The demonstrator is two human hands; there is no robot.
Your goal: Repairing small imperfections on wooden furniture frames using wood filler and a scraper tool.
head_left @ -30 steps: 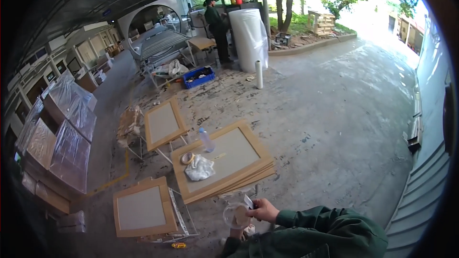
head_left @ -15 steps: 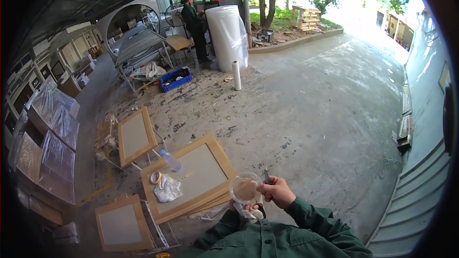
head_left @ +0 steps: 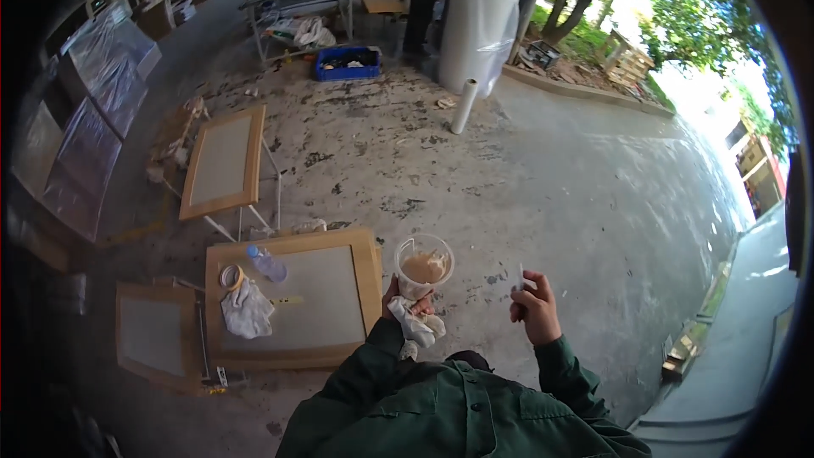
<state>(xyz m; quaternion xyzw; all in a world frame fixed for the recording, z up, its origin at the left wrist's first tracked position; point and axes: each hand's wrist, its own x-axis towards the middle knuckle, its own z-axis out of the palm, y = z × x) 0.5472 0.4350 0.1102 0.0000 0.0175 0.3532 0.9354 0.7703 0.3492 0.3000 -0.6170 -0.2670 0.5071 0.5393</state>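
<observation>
A clear plastic tub (head_left: 408,287) with tan paste in it is held up in front of me. My left hand (head_left: 393,295) is closed around its side and base, with a crumpled white rag (head_left: 413,327) bunched under the fingers. Off to the right and apart from the tub, my right hand (head_left: 539,309) grips a small, thin, pale-bladed tool (head_left: 520,276) pointing up; it looks like a putty knife. Left of the tub, a wood-framed panel (head_left: 326,288) lies on top of a stack. On it are a capped plastic bottle (head_left: 270,266), a tape roll (head_left: 231,277) and a white cloth (head_left: 247,309).
Two more framed panels (head_left: 222,161) (head_left: 158,335) stand to the left. Plastic-wrapped boxes (head_left: 80,144) line the far left. Ahead are a blue crate (head_left: 348,73), a large white wrap roll (head_left: 481,27), a narrow roll (head_left: 465,107) and a person (head_left: 420,0).
My right hand has moved away from the tub to the right, with the tool in it. My left hand still holds the tub. The view has tilted down and turned.
</observation>
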